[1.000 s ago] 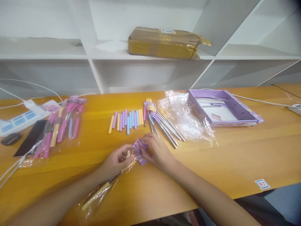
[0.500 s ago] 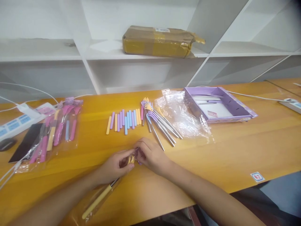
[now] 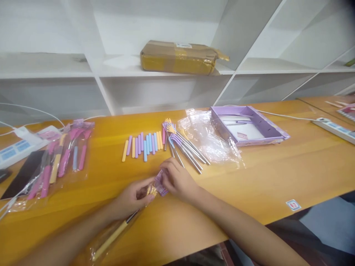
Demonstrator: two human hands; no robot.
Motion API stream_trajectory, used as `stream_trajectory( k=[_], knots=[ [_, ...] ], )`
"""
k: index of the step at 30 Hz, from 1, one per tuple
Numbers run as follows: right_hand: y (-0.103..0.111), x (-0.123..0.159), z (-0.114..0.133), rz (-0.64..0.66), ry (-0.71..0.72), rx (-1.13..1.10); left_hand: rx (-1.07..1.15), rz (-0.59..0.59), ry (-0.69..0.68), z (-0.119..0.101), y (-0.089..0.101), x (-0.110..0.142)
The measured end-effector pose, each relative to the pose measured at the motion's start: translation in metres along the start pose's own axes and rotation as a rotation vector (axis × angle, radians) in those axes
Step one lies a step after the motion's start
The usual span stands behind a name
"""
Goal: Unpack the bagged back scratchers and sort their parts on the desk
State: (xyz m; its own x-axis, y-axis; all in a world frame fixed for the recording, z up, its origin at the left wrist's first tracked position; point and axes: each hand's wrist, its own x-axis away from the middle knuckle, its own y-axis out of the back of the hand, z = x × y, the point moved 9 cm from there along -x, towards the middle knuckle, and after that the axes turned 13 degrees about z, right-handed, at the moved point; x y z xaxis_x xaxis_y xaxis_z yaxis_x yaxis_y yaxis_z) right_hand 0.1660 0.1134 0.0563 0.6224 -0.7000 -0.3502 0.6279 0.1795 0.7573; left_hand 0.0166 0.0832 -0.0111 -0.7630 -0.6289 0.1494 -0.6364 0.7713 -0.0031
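My left hand pinches the top of a clear plastic sleeve that holds a yellow-handled tool with small yellow claw tips, lying on the orange table. My right hand pinches the purple card header at the sleeve's mouth. Both hands meet there, fingers closed. Just beyond them lie a row of pastel handle sleeves and a bundle of metal rods with coloured claw ends.
Empty clear bags and an open purple box sit to the right. Packed pink and yellow tools, a power strip and a black phone lie at the left. A brown parcel rests on the white shelf.
The view has drifted right and slightly down. My hands stay together on the sleeve's top; the purple header was folded under my right fingers half a second ago and shows again now.
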Motion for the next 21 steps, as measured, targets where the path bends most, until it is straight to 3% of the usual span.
stream_trajectory(
  k=[4,8,13,21],
  knots=[
    [-0.002,-0.003,0.003,0.014,-0.009,-0.022,0.083,0.024,-0.014,-0.005,-0.003,-0.001],
    [0.0,-0.002,0.009,-0.062,0.056,0.036,0.115,0.016,-0.045,-0.003,-0.001,-0.001],
    [0.01,0.0,-0.002,-0.12,0.05,0.1,0.153,0.01,-0.052,-0.001,-0.001,-0.001],
    [0.012,0.001,0.006,0.018,0.121,0.158,0.133,0.0,-0.027,-0.003,0.0,0.0]
  ],
)
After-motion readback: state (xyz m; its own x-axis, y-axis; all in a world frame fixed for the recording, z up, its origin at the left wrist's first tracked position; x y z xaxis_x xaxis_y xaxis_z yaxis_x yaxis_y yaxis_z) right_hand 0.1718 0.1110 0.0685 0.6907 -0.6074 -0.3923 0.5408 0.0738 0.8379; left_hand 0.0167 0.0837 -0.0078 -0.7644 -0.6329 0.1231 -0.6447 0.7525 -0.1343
